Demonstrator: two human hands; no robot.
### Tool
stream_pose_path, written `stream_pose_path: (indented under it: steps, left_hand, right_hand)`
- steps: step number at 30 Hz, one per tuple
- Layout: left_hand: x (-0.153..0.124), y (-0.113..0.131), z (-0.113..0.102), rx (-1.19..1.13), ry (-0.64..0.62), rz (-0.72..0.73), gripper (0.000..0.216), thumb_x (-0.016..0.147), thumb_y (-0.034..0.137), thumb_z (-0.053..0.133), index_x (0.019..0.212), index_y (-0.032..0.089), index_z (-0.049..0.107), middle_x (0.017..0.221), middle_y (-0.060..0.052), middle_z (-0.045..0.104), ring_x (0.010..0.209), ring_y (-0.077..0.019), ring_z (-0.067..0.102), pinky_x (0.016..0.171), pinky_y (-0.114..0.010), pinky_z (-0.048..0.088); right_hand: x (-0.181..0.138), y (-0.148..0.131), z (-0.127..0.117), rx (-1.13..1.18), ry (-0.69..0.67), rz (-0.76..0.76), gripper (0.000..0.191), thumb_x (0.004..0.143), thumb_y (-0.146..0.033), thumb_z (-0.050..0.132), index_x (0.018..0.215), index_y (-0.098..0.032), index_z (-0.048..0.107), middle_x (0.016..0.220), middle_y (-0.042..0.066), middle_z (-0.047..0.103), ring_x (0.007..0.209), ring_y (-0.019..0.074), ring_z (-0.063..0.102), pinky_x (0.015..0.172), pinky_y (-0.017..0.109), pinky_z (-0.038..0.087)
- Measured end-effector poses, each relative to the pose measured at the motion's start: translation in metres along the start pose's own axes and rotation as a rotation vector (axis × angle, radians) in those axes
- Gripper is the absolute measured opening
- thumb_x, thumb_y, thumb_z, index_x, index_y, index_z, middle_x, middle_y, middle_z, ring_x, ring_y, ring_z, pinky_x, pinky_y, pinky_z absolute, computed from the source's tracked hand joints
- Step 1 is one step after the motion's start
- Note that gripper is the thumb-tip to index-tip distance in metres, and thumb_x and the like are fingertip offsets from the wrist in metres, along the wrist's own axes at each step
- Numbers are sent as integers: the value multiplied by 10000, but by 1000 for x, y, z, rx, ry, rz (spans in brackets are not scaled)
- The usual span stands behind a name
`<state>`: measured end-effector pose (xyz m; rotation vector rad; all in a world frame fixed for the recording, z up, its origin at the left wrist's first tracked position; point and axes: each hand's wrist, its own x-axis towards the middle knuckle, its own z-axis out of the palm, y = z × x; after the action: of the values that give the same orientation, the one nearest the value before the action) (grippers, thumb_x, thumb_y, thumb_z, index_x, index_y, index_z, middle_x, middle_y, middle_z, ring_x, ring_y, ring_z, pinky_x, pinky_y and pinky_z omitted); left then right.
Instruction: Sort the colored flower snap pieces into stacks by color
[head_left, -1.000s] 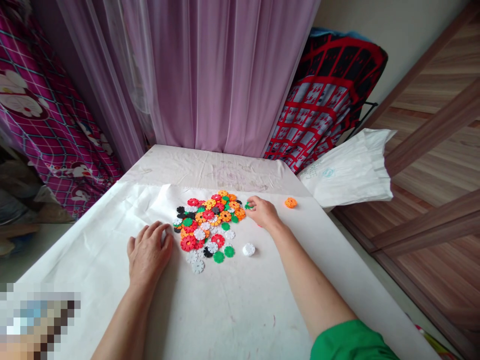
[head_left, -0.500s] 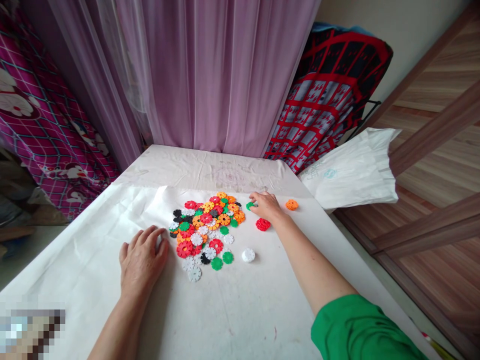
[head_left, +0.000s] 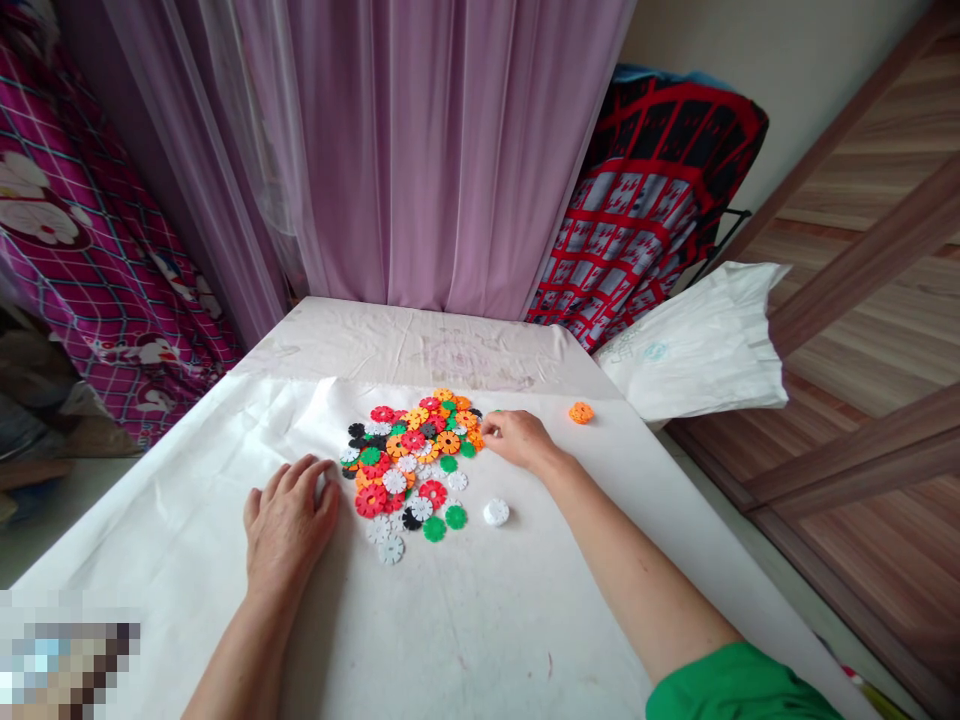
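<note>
A pile of notched, flower-shaped plastic discs (head_left: pixel 412 440) in red, orange, green, white and black lies mid-table. My right hand (head_left: pixel 519 437) is at the pile's right edge, its bent fingers closed on an orange disc (head_left: pixel 477 440). Behind that hand only a sliver of green (head_left: pixel 499 411) shows, and the red stack is hidden. A small stack of white discs (head_left: pixel 496 513) stands nearer to me, and a stack of orange discs (head_left: pixel 581 413) farther right. My left hand (head_left: pixel 291 515) rests on the table left of the pile, fingers loosely spread, with nothing clearly held.
A white cover (head_left: pixel 420 640) lies over the table. A white woven bag (head_left: pixel 697 345) hangs at the right edge. Purple curtains (head_left: pixel 450 150) hang behind, with a wooden wardrobe (head_left: pixel 862 300) on the right. A pixelated object (head_left: pixel 60 665) sits at lower left.
My right hand has moved left and slightly toward me, from the green disc stack to the pile's orange edge, covering the red stack. My left hand has stayed almost still.
</note>
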<state>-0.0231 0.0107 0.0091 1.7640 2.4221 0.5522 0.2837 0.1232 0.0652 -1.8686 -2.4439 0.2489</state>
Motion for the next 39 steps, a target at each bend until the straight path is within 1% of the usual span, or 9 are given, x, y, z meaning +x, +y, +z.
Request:
stream_pose_path:
  steps: [5,9,13,18,21,25,32,36,39]
  left_hand:
    - [0,-1,2,-13,15,9,437,988,368,353,1244,260,690,1469,-78,606,1418,-315,459,1191,-585,276]
    - [0,0,1,-22,24,9,431,987,365,361,1229,259,701,1457,-80,617,1412,-314,466,1184,-577,291]
    - [1,-1,3,-36,33,8,421,981,360,379,1228,265,706,1446,-75,626,1398,-318,476,1185,-590,286]
    - [1,-4,6,-38,58,18,397,968,353,410,1217,273,709,1439,-77,631,1392,-314,481,1186,-591,286]
    - [0,-4,6,-29,54,20,406,977,367,391,1226,272,698,1446,-74,626,1403,-311,473,1190,-579,283]
    - [1,-4,5,-18,28,16,437,987,391,352,1232,265,691,1452,-67,622,1416,-319,462,1191,-580,284]
    - [0,-4,5,-8,42,18,451,989,401,333,1231,272,690,1456,-61,619,1418,-311,464,1196,-582,283]
    - [1,-3,4,-8,19,7,456,989,398,329,1239,269,688,1460,-60,616,1426,-308,456,1198,-572,281]
    - [1,-2,2,-10,12,7,453,989,393,337,1242,262,688,1461,-65,615,1424,-310,454,1197,-569,278]
  right_hand:
    - [-10,-22,14,-1,11,-86,176,851,-231,668,1009,-264,739,1130,16,762,1066,205,673,829,271,458]
    - [-9,-26,21,-19,6,-118,201,852,-200,655,1037,-258,708,1172,19,740,1120,215,644,835,280,449]
    - [-9,-27,24,-5,-4,-116,241,847,-191,654,1081,-250,673,1160,20,737,1096,209,648,810,278,434]
    - [-4,-6,8,38,46,-30,234,840,-218,670,1071,-248,648,1064,12,750,966,184,671,767,262,420]
    - [8,17,-4,27,117,68,209,848,-214,660,1053,-246,642,1080,17,749,959,175,671,771,258,416]
    - [24,36,-10,-17,110,100,233,828,-191,672,1054,-244,644,1106,21,748,968,177,669,777,261,415]
    - [34,39,-2,-49,82,90,211,831,-210,681,1037,-252,665,1070,24,756,969,182,672,757,258,425]
    - [29,39,-6,-45,96,71,204,844,-233,690,1047,-248,676,1102,21,756,968,175,668,774,254,434]
    - [19,32,-10,-48,113,49,155,880,-207,628,1006,-248,710,1102,19,761,943,164,668,783,251,434]
